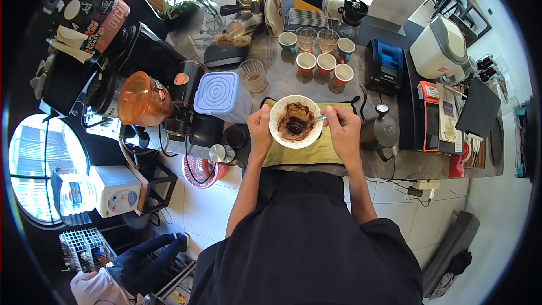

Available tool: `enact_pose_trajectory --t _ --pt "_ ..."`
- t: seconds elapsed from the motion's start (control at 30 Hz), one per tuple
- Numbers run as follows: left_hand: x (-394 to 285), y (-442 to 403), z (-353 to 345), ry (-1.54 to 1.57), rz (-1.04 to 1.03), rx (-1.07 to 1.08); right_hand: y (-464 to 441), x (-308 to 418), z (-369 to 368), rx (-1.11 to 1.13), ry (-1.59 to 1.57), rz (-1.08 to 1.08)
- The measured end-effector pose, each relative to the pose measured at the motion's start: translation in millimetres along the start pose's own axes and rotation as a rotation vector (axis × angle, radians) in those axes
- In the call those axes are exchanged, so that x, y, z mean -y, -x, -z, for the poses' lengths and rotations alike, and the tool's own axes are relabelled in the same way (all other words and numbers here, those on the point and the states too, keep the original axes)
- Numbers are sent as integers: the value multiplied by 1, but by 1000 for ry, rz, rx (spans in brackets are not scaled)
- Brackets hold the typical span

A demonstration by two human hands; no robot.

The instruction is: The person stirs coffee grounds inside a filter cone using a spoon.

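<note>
A white bowl (296, 141) with dark brown residue smeared round its inside is held over a yellow-green cloth (305, 156) at the counter's front edge. My left hand (259, 130) grips the bowl's left rim. On the right side, my right hand (342, 128) is closed round the handle of a metal spoon (319, 118), whose tip reaches into the bowl. Beyond the bowl stand red cups (306, 63), teal cups (288, 40) and clear glasses (253, 77).
Left of the bowl are a blue-lidded container (217, 93) and a grinder with an orange hopper (144, 100). A metal kettle (381, 130) and a blue-black printer (385, 66) stand to the right. Another person (141, 265) is at the lower left.
</note>
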State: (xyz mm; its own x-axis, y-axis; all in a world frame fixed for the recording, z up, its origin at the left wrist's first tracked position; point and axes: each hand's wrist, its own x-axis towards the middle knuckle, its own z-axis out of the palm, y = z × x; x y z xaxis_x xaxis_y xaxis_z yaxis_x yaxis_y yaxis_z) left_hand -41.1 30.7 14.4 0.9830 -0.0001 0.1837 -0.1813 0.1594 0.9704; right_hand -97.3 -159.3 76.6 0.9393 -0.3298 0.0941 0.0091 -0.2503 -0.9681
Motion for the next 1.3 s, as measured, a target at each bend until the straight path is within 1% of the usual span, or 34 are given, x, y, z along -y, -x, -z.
enact_pose_trajectory --t 0.07,0.1,0.17,0.2,0.27,0.3,0.37,0.5,0.6,0.67,0.7,0.77,0.8,0.9,1.03,1.1,1.23,1.3 --pt "-1 0 -2 10 16 -2 -3 -8 -2 -20 -176 -54" --pt "1 0 -1 8 6 0 -4 -12 -3 -21 -177 -53" --pt "3 0 1 4 -4 0 -5 -19 -2 -27 -365 -116" --pt "4 0 2 13 2 4 -5 -21 -3 -26 -364 -117" --pt "6 0 3 22 9 10 -4 -23 -3 -58 -527 -144" --pt "8 0 3 18 1 12 -4 -23 -3 -60 -527 -145" --pt "6 -1 3 13 -6 16 -3 -21 -1 -61 -661 -175" --pt "4 0 1 29 3 5 -2 -12 3 -66 -729 -169" --pt "5 0 2 27 1 7 0 -4 8 -66 -723 -134" --pt "6 -1 4 22 2 13 4 6 12 -81 -351 -16" --pt "7 -2 4 12 -5 12 6 9 12 -81 -350 -16" --pt "1 -1 0 4 -11 14 9 15 11 -74 -42 155" --pt "-3 0 -3 5 0 -3 9 17 11 -63 -11 207" --pt "2 -1 0 5 1 -2 9 18 7 -28 65 241" --pt "0 -1 -1 5 0 1 8 5 3 31 144 210" --pt "0 -1 -3 2 -10 -20 10 8 2 38 -12 -5" --pt "4 0 -5 9 -20 -58 10 9 2 -32 -92 -6" --pt "5 -1 -5 2 -15 -58 5 16 4 -63 38 171"
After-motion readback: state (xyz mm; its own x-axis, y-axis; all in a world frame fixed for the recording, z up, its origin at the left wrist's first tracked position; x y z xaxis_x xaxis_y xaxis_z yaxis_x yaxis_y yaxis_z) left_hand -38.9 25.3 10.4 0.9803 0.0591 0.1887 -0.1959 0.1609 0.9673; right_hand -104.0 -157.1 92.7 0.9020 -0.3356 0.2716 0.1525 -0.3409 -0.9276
